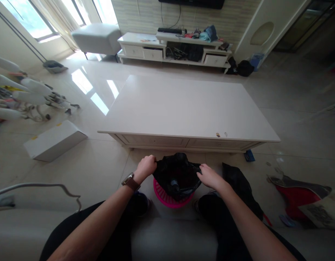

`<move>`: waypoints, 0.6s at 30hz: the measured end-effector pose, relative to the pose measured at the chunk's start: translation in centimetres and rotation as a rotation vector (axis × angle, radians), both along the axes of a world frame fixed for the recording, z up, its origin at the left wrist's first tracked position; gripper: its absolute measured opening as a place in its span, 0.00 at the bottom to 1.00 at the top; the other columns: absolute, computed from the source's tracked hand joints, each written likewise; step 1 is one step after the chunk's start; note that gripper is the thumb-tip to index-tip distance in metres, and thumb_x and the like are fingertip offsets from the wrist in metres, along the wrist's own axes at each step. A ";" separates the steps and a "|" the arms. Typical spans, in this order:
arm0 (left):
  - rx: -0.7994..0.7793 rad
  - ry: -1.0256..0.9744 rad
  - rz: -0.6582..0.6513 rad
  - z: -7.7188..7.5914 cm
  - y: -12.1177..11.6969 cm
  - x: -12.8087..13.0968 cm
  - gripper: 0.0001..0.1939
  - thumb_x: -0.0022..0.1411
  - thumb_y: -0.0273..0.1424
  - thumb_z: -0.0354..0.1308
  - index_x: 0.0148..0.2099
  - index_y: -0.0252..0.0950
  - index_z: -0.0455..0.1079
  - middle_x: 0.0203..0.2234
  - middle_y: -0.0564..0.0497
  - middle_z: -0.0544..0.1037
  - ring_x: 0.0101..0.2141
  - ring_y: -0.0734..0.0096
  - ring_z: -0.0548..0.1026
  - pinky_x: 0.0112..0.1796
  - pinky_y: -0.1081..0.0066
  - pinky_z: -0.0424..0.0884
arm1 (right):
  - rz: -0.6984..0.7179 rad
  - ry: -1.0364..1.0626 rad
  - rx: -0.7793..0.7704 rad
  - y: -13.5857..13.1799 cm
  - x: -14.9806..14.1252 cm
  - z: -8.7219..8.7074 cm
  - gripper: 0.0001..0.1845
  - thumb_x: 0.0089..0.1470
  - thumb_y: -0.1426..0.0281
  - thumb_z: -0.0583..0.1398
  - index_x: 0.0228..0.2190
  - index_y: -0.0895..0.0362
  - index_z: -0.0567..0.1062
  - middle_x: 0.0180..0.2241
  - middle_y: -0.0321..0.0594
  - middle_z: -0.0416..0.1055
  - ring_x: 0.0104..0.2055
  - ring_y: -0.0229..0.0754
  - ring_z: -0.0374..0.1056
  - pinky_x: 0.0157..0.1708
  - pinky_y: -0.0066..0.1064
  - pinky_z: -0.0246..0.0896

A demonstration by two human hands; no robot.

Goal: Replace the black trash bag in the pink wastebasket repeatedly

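A black garbage bag is stretched between my two hands over a pink slatted basket on the floor between my feet. My left hand, with a watch on its wrist, is closed on the bag's left edge. At the opposite edge, my right hand pinches the plastic between thumb and fingers. The bag's mouth gapes upward. Inside it lies a dark, shiny item that I cannot make out clearly. The bag hides most of the basket's inside.
Just ahead stands a long white coffee table with small scraps near its front edge. A white box lies on the left floor. To the right are a black bag and a red-and-beige bag. A TV cabinet lines the far wall.
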State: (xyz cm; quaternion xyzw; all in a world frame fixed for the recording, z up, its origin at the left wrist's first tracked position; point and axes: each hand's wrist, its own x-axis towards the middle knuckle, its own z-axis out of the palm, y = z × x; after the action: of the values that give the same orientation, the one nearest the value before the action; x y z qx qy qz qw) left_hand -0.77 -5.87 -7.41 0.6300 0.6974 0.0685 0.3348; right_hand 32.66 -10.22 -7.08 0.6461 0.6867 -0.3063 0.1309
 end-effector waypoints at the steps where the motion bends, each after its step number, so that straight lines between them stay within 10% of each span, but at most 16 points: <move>1: 0.023 -0.021 0.027 0.2 0.3 -0.2 0.07 0.58 0.23 0.58 0.30 0.39 0.73 0.34 0.40 0.82 0.44 0.47 0.80 0.46 0.59 0.70 | -0.011 -0.005 -0.015 0.1 0.1 -0.2 0.25 0.69 0.67 0.53 0.58 0.70 0.75 0.65 0.64 0.64 0.64 0.58 0.67 0.63 0.38 0.60; 10: -0.003 -0.501 0.419 -0.7 2.1 0.0 0.02 0.59 0.29 0.57 0.35 0.38 0.70 0.29 0.48 0.77 0.32 0.64 0.76 0.35 0.68 0.71 | -0.084 0.079 -0.020 0.6 -0.5 -1.8 0.29 0.68 0.65 0.54 0.64 0.69 0.68 0.69 0.61 0.57 0.65 0.54 0.65 0.65 0.36 0.59; 18: -0.115 -0.826 0.644 -1.1 1.9 0.8 0.15 0.46 0.22 0.59 0.37 0.38 0.64 0.28 0.53 0.75 0.25 0.74 0.72 0.26 0.76 0.65 | 0.006 0.101 -0.036 0.0 -1.9 -2.6 0.23 0.68 0.65 0.54 0.52 0.67 0.78 0.54 0.58 0.72 0.57 0.53 0.70 0.61 0.37 0.61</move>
State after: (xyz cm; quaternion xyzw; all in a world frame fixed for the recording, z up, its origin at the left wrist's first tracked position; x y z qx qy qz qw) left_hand -0.01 -3.99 -8.51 0.2847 0.6681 0.3722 0.5780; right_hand 30.73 -10.21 -9.66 0.6254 0.6886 -0.3506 0.1083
